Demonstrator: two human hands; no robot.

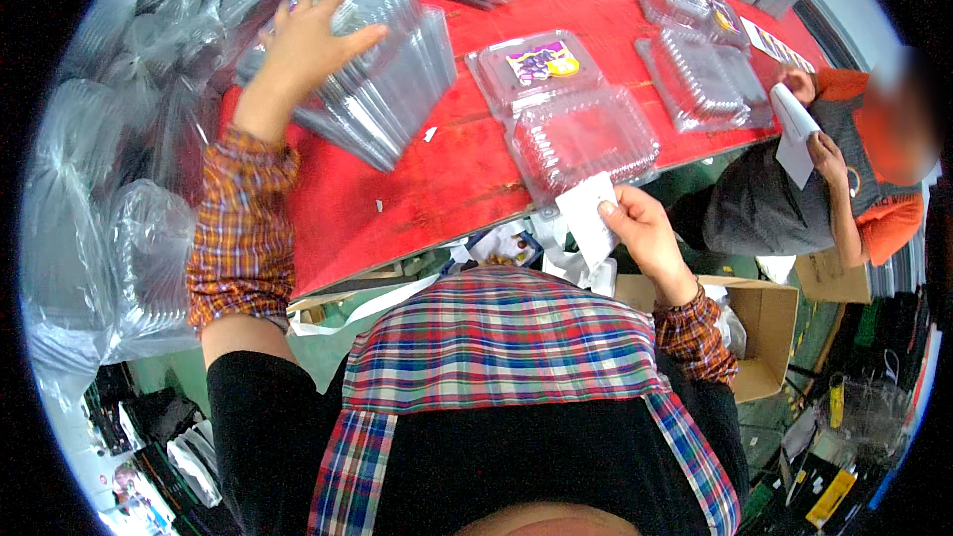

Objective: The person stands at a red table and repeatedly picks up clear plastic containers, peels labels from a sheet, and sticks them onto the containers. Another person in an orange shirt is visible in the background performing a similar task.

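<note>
My left hand (310,40) is spread over a stack of clear plastic clamshell containers (382,89) on the left of the red table; whether its fingers touch the stack I cannot tell. Between thumb and fingers, my right hand (643,228) pinches a white paper sheet (590,219) at the table's front edge. Just beyond that sheet lies an opened clear clamshell container (586,134), its ribbed half nearer me. On its flatter far half sits a purple and yellow sticker (543,63).
Bagged containers (79,189) crowd the left side. A co-worker (794,189) at the right holds white sheets (794,134), near more opened containers (705,79) on the red table (447,189). A cardboard box (769,337) stands below the table, by my right forearm.
</note>
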